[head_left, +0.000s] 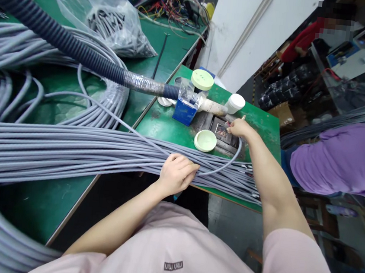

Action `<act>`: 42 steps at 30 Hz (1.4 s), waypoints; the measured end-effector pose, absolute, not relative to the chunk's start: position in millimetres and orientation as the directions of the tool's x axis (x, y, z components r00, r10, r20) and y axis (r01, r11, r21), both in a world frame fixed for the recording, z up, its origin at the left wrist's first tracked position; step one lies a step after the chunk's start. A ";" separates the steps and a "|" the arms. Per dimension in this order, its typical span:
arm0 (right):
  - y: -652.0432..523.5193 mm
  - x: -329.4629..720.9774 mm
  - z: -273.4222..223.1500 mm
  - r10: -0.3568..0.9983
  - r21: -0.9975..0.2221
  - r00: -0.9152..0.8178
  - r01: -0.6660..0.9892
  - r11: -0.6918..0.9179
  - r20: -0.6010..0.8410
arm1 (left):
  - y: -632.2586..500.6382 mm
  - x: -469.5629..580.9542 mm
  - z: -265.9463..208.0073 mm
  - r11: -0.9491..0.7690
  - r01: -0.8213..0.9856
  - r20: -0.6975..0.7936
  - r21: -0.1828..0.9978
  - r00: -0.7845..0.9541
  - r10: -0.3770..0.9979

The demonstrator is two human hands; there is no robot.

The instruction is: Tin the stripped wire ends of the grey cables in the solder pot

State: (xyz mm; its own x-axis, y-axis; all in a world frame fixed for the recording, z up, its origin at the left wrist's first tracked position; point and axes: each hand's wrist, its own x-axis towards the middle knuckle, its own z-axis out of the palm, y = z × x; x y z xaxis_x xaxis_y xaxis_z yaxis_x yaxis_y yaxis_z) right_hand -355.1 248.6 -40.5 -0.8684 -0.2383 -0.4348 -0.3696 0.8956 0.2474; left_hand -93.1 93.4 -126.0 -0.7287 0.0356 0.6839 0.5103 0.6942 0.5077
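My left hand point(178, 175) is closed on a grey cable, resting over a long bundle of grey cables point(80, 147). From it a single grey cable point(237, 153) curves up to my right hand point(238, 128). My right fingers are pinched around that cable's end, the tip of which is too small to make out. They are just above a dark metal pot point(221, 130) with a shiny, mirror-like surface, resembling a solder pot. The nozzle of a black corrugated hose point(92, 62) ends beside the pot. A shallow pale-green lid point(205, 140) lies close by.
A blue box point(184, 112) props the hose near a green-lidded jar point(202, 80) and a white jar point(235, 103). A plastic bag of grey pieces point(106, 20) and coiled cables point(107, 102) lie left. A person in purple point(346, 158) is at right; another in red point(298, 42) is farther back.
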 end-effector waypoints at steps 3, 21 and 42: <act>248.8 -355.5 -40.5 -0.239 0.243 -0.869 -0.368 0.898 -0.433 | 93.4 -93.0 -126.2 0.697 0.507 0.680 0.507 -0.732 0.038; 283.3 -313.3 -13.0 -0.347 -0.091 -0.919 -0.335 0.938 -0.186 | 94.0 -92.7 -126.3 0.716 0.490 0.668 0.497 -0.743 0.044; 296.1 -131.5 -38.7 -0.384 -0.956 -0.923 -0.148 0.252 0.042 | 180.6 -102.7 -106.0 -0.757 0.136 0.085 0.639 -0.991 -0.106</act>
